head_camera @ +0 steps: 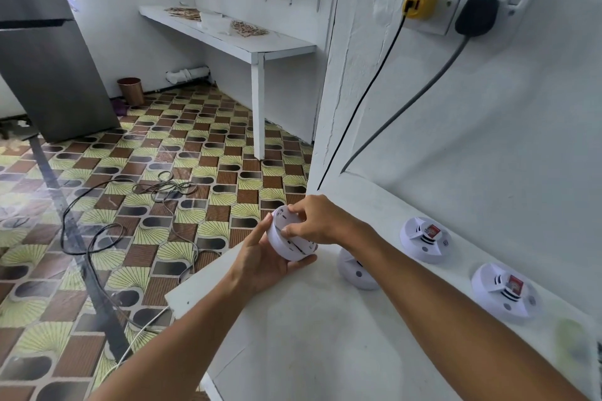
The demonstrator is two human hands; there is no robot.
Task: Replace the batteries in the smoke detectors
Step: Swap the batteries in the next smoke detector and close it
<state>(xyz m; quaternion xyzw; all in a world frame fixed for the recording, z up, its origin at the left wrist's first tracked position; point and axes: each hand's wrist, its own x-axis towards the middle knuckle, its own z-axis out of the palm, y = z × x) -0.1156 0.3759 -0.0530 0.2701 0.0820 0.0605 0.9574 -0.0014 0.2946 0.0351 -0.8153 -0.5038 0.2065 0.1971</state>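
A: Where the white bench meets the wall, what rests on it?
B: Three smoke detectors: two by the wall, each with a red-labelled battery on top; a third partly behind the right forearm.
A: Hands?
B: Left hand cups a fourth detector over the bench's edge; right hand pinches its upper rim.

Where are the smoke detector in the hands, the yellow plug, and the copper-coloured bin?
held smoke detector (286,242): head view, on its white side wall.
yellow plug (420,4): head view, on its body at the wall socket.
copper-coloured bin (131,91): head view, on its side.
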